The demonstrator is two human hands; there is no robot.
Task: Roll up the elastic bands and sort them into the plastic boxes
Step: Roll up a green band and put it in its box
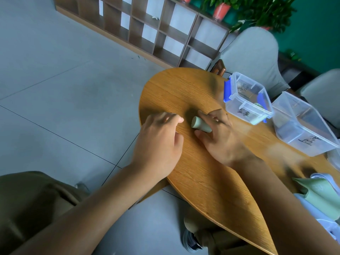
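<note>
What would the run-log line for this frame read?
right hand: grips green band roll on table | left hand: open, fingertips on table | boxes: lids off

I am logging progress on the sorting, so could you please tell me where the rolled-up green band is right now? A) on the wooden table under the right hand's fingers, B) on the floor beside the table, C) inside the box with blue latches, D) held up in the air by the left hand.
A: the rolled green band lies on the wooden table, with the right hand gripping it between fingers and thumb, beside the left hand.
</note>
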